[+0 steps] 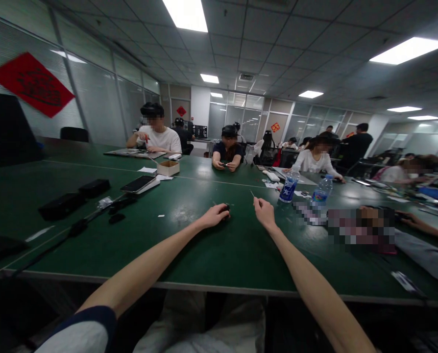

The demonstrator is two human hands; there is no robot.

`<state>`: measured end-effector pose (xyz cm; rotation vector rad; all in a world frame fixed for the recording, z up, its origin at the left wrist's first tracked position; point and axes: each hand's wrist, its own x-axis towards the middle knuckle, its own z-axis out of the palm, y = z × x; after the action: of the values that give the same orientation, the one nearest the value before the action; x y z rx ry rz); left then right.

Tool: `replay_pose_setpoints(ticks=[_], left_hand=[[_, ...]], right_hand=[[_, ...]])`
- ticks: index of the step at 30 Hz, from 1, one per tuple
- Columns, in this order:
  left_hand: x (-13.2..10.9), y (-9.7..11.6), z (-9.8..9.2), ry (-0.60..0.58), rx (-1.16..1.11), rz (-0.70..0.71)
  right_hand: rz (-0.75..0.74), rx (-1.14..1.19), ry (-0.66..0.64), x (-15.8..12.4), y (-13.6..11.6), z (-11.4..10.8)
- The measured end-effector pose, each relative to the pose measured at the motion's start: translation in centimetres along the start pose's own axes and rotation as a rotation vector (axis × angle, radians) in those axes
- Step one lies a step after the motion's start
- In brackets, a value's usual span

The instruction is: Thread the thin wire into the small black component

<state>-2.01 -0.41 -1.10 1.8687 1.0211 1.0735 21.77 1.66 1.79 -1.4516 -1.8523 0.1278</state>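
My left hand (213,215) rests low over the green table (189,250), its fingers closed around a small dark object (226,208) that is too small to name. To its right, my right hand (265,214) is closed on a thin, pointed metal tool (252,194). The tool's tip points up and away to the left, and most of it is hidden in the fingers. A gap of bare tabletop separates the two hands. Just beyond them, tiny specks lie on the table near the left fingertips.
On the left are a phone (138,184), a small open box (168,168), black blocks (94,187) and a cable (78,228). Two plastic bottles, one blue-labelled (288,186) and one paler (322,189), stand right. Several people sit around; a co-worker's hand (412,220) is at far right.
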Motion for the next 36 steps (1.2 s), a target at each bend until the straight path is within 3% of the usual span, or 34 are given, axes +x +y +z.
replay_pose_setpoints(ticks=[5,13,24,36], left_hand=[[0.7,-0.9,-0.1,0.01,-0.206,-0.088],[0.8,-1.4,-0.1,0.017,-0.317,-0.131],[0.6,-0.8,0.1,0.046,-0.366,-0.15],[0.9,-1.4,0.4,0.071,-0.157,-0.135]], right_hand=[[-0.149,-0.089,-0.227,-0.7,0.4,-0.4],[-0.276,-0.227,-0.341,-2.2,-2.6,1.7],[-0.229,-0.215,-0.375,-1.8,-1.9,0.6],[-0.266,-0.239,-0.38,-2.1,-2.0,1.0]])
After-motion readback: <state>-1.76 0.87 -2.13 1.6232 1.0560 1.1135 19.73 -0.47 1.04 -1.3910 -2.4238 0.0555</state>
